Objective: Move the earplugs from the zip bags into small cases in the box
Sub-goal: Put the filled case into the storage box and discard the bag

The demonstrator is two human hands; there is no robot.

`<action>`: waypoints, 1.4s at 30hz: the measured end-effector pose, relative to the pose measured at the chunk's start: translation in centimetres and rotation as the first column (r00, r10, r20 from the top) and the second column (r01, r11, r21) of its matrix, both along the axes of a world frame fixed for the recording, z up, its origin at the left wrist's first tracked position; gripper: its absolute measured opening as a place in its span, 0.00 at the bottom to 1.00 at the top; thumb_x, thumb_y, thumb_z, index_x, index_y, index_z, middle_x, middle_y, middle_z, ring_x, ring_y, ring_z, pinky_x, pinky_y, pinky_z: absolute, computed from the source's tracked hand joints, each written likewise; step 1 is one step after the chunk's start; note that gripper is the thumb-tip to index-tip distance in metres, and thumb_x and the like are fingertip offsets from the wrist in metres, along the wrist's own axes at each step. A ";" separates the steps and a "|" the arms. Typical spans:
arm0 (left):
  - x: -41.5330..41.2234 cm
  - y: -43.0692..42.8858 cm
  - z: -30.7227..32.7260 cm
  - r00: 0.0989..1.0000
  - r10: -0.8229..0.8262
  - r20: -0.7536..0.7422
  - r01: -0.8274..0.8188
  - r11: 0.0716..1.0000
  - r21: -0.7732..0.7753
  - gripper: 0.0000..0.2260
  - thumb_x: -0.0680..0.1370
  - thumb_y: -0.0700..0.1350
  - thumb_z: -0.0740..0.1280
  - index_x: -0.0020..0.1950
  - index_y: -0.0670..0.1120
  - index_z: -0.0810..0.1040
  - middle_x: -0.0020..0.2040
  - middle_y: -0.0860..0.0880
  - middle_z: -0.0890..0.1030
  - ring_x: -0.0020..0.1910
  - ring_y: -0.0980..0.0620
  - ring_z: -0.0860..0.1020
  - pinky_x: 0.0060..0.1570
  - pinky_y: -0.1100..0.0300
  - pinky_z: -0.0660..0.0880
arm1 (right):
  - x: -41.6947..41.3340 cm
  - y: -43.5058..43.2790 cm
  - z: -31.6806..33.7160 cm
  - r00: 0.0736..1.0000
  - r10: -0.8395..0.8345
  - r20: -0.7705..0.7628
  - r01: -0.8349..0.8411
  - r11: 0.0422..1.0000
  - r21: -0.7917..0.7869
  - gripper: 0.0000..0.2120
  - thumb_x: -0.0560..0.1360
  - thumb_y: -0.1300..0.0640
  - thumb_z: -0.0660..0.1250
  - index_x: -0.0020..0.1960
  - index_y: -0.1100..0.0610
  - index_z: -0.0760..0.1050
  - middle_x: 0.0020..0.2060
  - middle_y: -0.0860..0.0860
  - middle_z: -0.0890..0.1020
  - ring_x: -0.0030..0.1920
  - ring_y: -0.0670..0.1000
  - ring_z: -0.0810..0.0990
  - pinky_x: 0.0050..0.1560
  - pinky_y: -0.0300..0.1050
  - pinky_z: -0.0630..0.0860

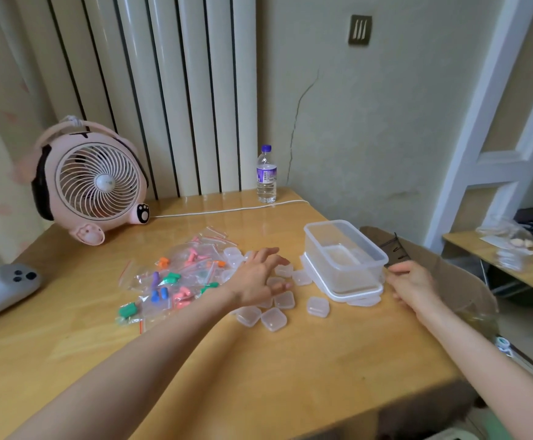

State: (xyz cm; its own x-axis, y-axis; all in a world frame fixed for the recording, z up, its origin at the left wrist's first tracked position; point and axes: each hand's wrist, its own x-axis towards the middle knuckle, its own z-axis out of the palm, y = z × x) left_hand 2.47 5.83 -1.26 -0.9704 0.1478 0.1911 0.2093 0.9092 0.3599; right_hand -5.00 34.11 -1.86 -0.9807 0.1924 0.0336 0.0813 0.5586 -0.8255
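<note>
A heap of small clear zip bags (176,274) with orange, pink, green, blue and purple earplugs lies mid-table. Several small clear plastic cases (274,318) are scattered to its right. A clear plastic box (376,249) stands on its lid (351,295) further right and holds nothing. My left hand (258,277) hovers over the cases with fingers spread and relaxed, holding nothing. My right hand (412,285) rests by the box's right corner, fingers loosely curled at the table edge; I see nothing in it.
A pink desk fan (93,182) stands back left, with its white cord (227,211) running along the table's rear. A water bottle (266,176) stands by the wall. A grey phone (4,287) lies at the left edge. A cardboard box (449,274) sits beyond the right edge.
</note>
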 end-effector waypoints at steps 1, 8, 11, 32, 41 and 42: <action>0.2 0.0 0.1 1.000 0.011 0.023 -0.011 1.000 -0.017 0.24 0.75 0.57 0.65 0.69 0.53 0.67 0.75 0.49 0.59 0.72 0.47 0.57 0.71 0.50 0.56 | -0.4 0.1 0.2 0.999 -0.016 -0.030 0.014 0.998 -0.060 0.05 0.72 0.55 0.67 0.48 0.50 0.75 0.46 0.53 0.81 0.48 0.58 0.80 0.52 0.57 0.78; 2.5 -0.7 0.7 0.978 0.143 0.151 -0.111 0.973 -0.201 0.33 0.72 0.67 0.61 0.73 0.58 0.59 0.77 0.50 0.51 0.76 0.48 0.48 0.71 0.38 0.44 | -0.3 -2.1 4.5 0.937 -0.103 -0.333 0.035 0.978 -0.204 0.12 0.75 0.60 0.63 0.58 0.58 0.76 0.54 0.55 0.80 0.56 0.56 0.77 0.59 0.48 0.70; 3.4 -1.4 0.5 0.956 0.217 0.199 -0.161 0.951 -0.265 0.36 0.72 0.68 0.59 0.76 0.57 0.53 0.78 0.49 0.47 0.76 0.45 0.43 0.70 0.37 0.40 | 1.5 -5.2 6.3 0.839 0.027 -0.544 -0.108 0.987 -0.117 0.11 0.75 0.64 0.62 0.56 0.59 0.76 0.52 0.53 0.78 0.48 0.52 0.77 0.54 0.42 0.70; 6.6 -10.7 -1.9 0.866 0.495 -0.071 -0.493 0.869 0.041 0.15 0.74 0.55 0.68 0.58 0.51 0.77 0.53 0.48 0.82 0.53 0.46 0.79 0.49 0.56 0.74 | 4.6 -21.9 0.6 0.494 0.869 -0.027 -0.722 0.428 0.544 0.13 0.71 0.52 0.69 0.56 0.44 0.79 0.62 0.44 0.77 0.63 0.51 0.73 0.65 0.47 0.66; 6.9 -7.8 0.5 0.917 0.391 -0.083 -0.212 0.650 0.729 0.09 0.80 0.44 0.62 0.54 0.48 0.80 0.46 0.52 0.85 0.37 0.51 0.82 0.35 0.59 0.77 | 4.4 -21.9 0.5 0.586 0.723 -0.365 -0.791 0.609 -0.064 0.18 0.73 0.59 0.69 0.61 0.49 0.74 0.54 0.45 0.80 0.58 0.43 0.75 0.61 0.39 0.70; 7.0 -7.6 0.7 0.931 0.358 -0.065 -0.168 0.583 0.795 0.08 0.80 0.42 0.62 0.54 0.45 0.80 0.44 0.53 0.85 0.38 0.53 0.83 0.38 0.57 0.78 | 4.7 -22.0 0.7 0.602 0.716 -0.353 -0.797 0.567 -0.208 0.15 0.74 0.60 0.69 0.60 0.51 0.75 0.51 0.46 0.81 0.54 0.43 0.78 0.58 0.38 0.72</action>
State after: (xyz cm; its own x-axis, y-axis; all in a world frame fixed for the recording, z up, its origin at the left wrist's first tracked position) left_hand 9.48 -1.73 -0.59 -0.8672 -0.4007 0.2958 0.1578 0.3422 0.9263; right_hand -0.28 12.09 -1.14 -0.7421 -0.5793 0.3372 -0.4387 0.0393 -0.8978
